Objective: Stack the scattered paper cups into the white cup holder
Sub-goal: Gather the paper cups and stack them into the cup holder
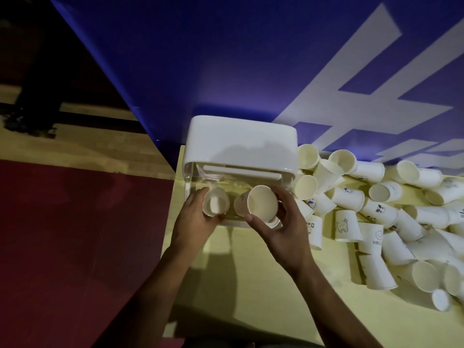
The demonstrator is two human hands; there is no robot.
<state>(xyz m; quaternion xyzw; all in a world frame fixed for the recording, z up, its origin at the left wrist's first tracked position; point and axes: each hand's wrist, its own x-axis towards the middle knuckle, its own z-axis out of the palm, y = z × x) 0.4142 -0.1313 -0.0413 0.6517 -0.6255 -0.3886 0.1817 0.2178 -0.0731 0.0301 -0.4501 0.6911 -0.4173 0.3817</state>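
The white cup holder with a clear front stands at the table's far left corner against the blue wall. My left hand grips a small paper cup, its mouth facing me, at the holder's lower left. My right hand holds another paper cup tilted with its open mouth toward me, in front of the holder's lower right. Many scattered paper cups lie on their sides to the right, some printed with small pictures.
The pale yellow table ends just left of the holder, with a red floor beyond. The blue wall with white stripes rises directly behind the holder and the cup pile.
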